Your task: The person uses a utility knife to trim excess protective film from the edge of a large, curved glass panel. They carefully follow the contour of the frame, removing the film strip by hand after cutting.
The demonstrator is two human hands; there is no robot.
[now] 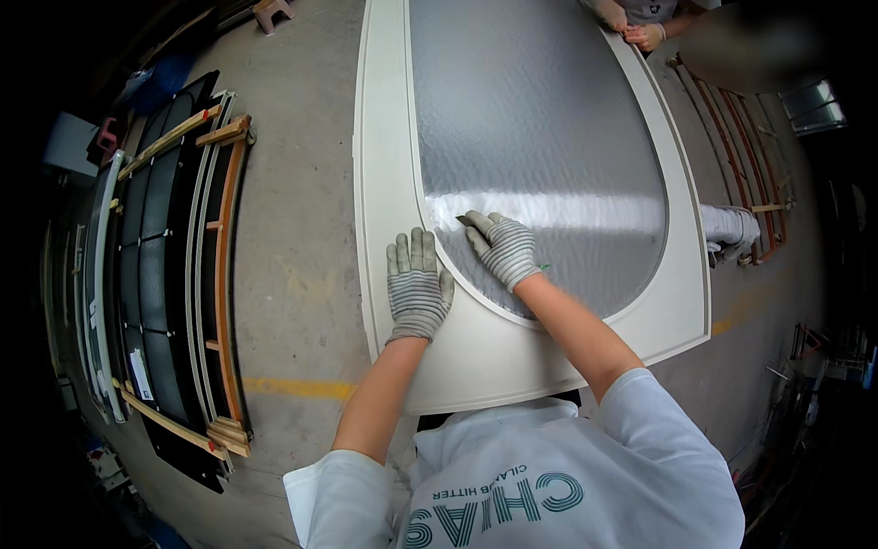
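My two hands, each in one striped grey glove, are on one white panel (512,366) that frames one sheet of textured glass (540,110) with a rounded near end. My left hand (416,288) lies flat on the white border by the panel's left edge, toward the near left corner, fingers straight and grasping nothing. My right hand (503,247) is closed around one small dark tool (464,220), over the glass near its left rim. At the panel's far right edge are a co-worker's two hands (645,37); one small green mark (544,267) shows beside my right wrist.
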